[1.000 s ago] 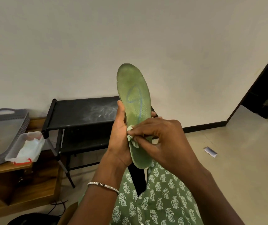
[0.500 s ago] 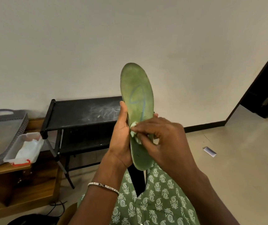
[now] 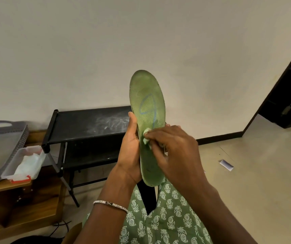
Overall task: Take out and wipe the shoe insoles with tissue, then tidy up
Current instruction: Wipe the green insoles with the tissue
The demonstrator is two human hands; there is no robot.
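insole (image 3: 148, 95), green, stands upright in mid-air before the person, toe end up, heel end over the lap, touching no surface.

head view: the left hand (image 3: 129, 155) grips its lower half from the left, thumb up along the near edge, fingers wrapped round behind. the right hand (image 3: 174, 152) pinches a small wad of tissue (image 3: 145, 138) between thumb and fingertips and presses it on the middle of the insole, just under a blue pen mark. behind the hands is a black rack (image 3: 88, 124) with a dusty top shelf. at the left a wooden table (image 3: 4, 186) carries a grey tray (image 3: 0, 143) and, at its front edge, a clear box (image 3: 14, 162) with more tissue in it. a white scrap (image 3: 226, 165) lies on the floor at the right.

what could go wrong, as i judge it: the wad is small, so it could slip from the pinch or shred on the textured face and leave bits. the insole is thin and held low, so a hard push could bend it or twist it out of the left hand. the pale patch near the toe could be missed.

hidden: the left fingers behind the insole, its far face, and most of the tissue under the right fingers. the tray and table are cut off at the left. the pen mark is hard to read.
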